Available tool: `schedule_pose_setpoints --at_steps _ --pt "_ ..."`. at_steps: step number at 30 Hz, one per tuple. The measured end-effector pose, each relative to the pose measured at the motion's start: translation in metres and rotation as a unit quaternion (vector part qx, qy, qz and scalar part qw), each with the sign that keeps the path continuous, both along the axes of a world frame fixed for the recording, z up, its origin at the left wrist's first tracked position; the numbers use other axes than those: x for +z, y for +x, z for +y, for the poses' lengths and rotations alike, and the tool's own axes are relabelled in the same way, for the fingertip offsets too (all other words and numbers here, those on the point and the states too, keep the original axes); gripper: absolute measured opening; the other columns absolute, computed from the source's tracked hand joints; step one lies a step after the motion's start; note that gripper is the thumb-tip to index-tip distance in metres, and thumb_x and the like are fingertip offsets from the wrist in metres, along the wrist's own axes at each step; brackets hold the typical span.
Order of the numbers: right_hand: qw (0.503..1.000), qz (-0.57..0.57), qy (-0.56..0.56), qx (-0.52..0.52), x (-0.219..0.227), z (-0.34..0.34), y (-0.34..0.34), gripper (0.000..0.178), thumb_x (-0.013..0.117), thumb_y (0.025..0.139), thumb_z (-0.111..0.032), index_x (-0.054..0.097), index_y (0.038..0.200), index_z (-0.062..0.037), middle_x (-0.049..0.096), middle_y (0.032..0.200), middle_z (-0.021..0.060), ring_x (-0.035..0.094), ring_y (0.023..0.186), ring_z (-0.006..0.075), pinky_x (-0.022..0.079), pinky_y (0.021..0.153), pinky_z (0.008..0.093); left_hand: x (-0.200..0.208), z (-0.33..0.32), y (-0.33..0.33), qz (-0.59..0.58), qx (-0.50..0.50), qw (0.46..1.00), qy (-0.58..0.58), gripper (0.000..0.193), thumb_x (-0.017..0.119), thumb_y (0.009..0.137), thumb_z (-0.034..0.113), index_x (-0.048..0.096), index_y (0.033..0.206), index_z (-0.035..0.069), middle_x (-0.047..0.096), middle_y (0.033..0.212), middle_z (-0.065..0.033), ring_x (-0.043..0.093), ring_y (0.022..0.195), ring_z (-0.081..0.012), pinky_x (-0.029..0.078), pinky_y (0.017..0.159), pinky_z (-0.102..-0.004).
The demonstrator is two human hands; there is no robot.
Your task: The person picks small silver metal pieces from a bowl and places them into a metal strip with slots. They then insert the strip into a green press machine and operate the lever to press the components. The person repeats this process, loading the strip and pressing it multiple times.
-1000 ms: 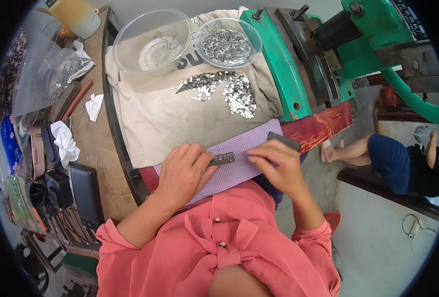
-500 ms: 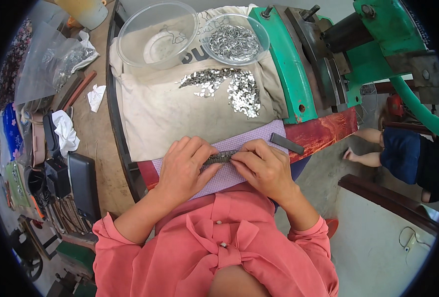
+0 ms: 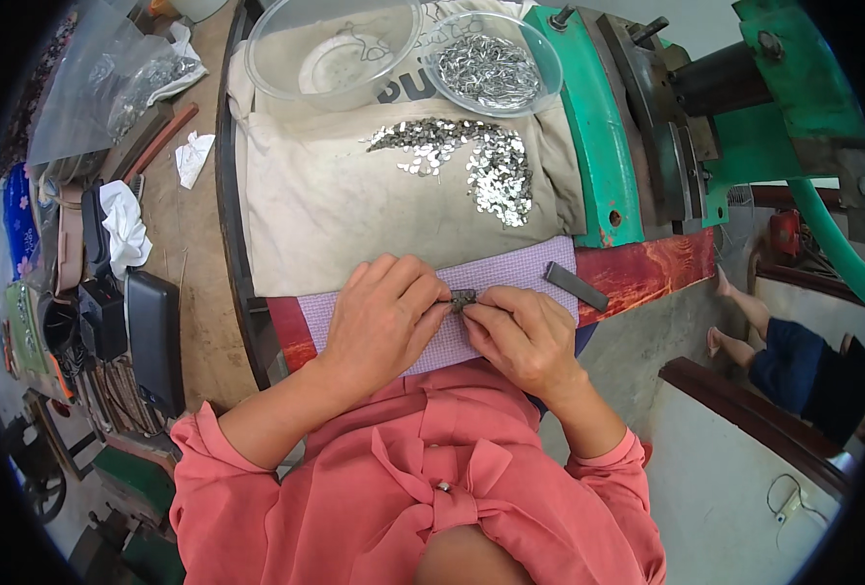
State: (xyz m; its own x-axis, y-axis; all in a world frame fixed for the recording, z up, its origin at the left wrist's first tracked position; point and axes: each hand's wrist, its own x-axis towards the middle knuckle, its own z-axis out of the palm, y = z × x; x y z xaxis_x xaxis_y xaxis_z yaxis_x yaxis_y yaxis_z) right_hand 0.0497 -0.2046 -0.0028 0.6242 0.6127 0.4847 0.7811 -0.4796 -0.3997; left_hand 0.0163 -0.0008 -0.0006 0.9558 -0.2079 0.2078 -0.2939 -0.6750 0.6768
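Note:
My left hand [image 3: 379,314] and my right hand [image 3: 527,338] meet over a checked purple cloth [image 3: 345,314]. Thumbs and fingertips of both pinch a small dark metal piece [image 3: 462,298] from its two sides. Fingers cover its ends, so its full shape does not show. A dark grey rectangular bar [image 3: 576,286] lies at a slant just right of my right hand, apart from it. Beyond the hands, a pile of small shiny metal discs [image 3: 500,180] spreads over a beige cloth [image 3: 306,205].
Behind the pile stand a clear tub [image 3: 257,63] and a clear bowl of thin silvery metal pieces [image 3: 489,70]. A green machine [image 3: 603,146] rises at the right. Left is a wooden table [image 3: 198,292] with a black case [image 3: 154,341]. Someone's legs [image 3: 744,327] show at far right.
My hands have come closer together, and less of the dark ridged piece shows between them. The view has shifted slightly. At far right, the other person's legs have moved.

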Motion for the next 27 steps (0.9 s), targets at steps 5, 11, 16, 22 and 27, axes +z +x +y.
schedule_pose_setpoints --at_steps 5,11,16,22,27 --pt "0.998 0.061 0.033 0.011 0.007 -0.002 0.015 0.024 0.080 0.071 -0.007 0.068 0.092 -0.0065 0.063 0.097 0.0038 0.063 0.078 0.0213 0.048 0.064 0.0343 -0.001 -0.003 -0.001 -0.014 0.000 1.000 0.026 0.018 0.075 0.078 0.007 0.061 0.090 0.007 0.060 0.092 -0.0053 0.056 0.082 -0.0270 0.043 0.072 -0.0388" --pt "0.990 0.120 -0.023 0.075 0.017 0.001 0.035 0.024 0.076 0.072 -0.005 0.066 0.093 -0.0052 0.062 0.101 0.0066 0.062 0.088 0.0256 0.048 0.075 0.0372 0.000 -0.002 -0.002 -0.037 -0.011 0.998 0.047 0.021 0.075 0.077 0.008 0.061 0.093 0.007 0.061 0.093 -0.0063 0.057 0.083 -0.0270 0.044 0.072 -0.0387" --pt "0.995 0.045 -0.060 0.068 0.011 0.011 0.051 0.023 0.074 0.073 -0.006 0.064 0.094 -0.0042 0.061 0.103 0.0067 0.061 0.090 0.0259 0.049 0.078 0.0381 0.004 -0.001 -0.002 -0.019 -0.013 0.999 0.030 0.022 0.076 0.075 0.007 0.062 0.092 0.007 0.061 0.094 -0.0063 0.057 0.082 -0.0264 0.044 0.072 -0.0381" --pt "0.993 0.088 -0.043 0.073 0.006 0.013 0.061 0.021 0.074 0.073 -0.005 0.064 0.092 -0.0044 0.062 0.102 0.0059 0.061 0.091 0.0257 0.048 0.079 0.0382 0.002 0.000 0.001 -0.011 -0.021 0.999 0.031 0.023 0.077 0.075 0.008 0.062 0.092 0.007 0.061 0.094 -0.0061 0.057 0.082 -0.0262 0.043 0.071 -0.0378" --pt "0.991 0.119 -0.020 0.065 0.007 0.012 0.059 0.021 0.076 0.072 -0.004 0.066 0.091 -0.0054 0.063 0.102 0.0050 0.060 0.091 0.0260 0.048 0.079 0.0388 0.006 0.003 0.000 0.024 -0.028 0.999 0.024 0.027 0.077 0.076 0.015 0.062 0.098 0.009 0.059 0.098 -0.0059 0.057 0.088 -0.0253 0.044 0.076 -0.0373"
